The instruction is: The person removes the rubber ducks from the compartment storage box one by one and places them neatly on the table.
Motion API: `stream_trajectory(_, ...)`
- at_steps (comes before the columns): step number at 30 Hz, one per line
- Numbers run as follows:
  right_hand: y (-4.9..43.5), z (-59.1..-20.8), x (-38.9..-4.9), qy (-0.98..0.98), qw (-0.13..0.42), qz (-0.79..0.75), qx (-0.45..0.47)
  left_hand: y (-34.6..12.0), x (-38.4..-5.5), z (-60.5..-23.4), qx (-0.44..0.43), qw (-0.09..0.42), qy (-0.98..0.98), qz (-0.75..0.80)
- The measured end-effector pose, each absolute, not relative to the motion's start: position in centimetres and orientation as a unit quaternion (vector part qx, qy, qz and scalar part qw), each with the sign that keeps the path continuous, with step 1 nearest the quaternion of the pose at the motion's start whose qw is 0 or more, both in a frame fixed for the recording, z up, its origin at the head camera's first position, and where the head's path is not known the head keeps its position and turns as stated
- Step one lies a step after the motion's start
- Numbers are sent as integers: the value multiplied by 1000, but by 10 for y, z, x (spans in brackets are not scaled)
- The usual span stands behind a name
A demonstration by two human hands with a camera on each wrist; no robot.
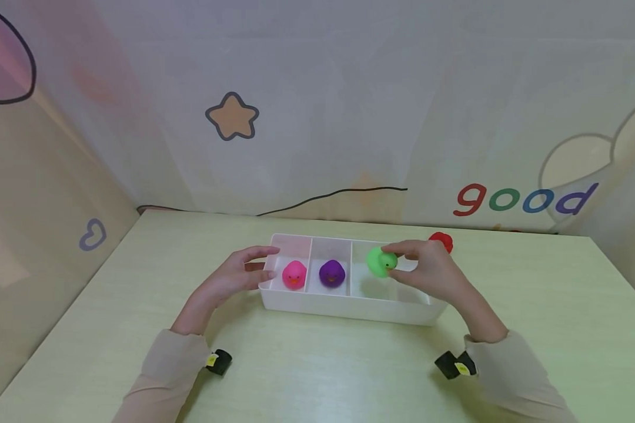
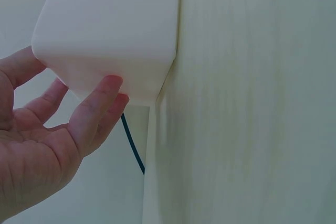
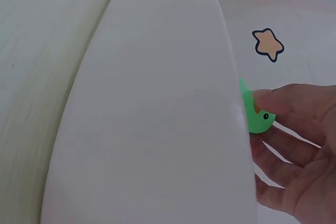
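the step looks like positioning: the right hand (image 1: 431, 270) pinches the rounded, rubbery-looking green duck (image 1: 379, 262) above the third compartment from the left in the white, plastic-looking box (image 1: 349, 309); release would call for easing that pinch. the left hand (image 1: 243, 268), fingers loosely spread, touches the box's end.

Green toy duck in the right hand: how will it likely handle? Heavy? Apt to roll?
Probably light: the right hand holds the green duck with just the fingertips. Likely apt to wobble or roll if nudged, given its rounded body; I can't see whether its base is flat. Possibly slippery, since its surface looks smooth.
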State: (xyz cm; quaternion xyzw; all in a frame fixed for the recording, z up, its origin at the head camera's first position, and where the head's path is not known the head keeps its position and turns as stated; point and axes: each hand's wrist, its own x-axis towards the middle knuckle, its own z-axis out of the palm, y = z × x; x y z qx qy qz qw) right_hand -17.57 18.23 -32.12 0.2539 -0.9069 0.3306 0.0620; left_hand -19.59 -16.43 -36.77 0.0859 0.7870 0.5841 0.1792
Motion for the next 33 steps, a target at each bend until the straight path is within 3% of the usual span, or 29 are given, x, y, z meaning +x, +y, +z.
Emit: stream_trajectory(33,248,-308,-191,-888,61,445,100,-163,-195,-368,88,175,784,589)
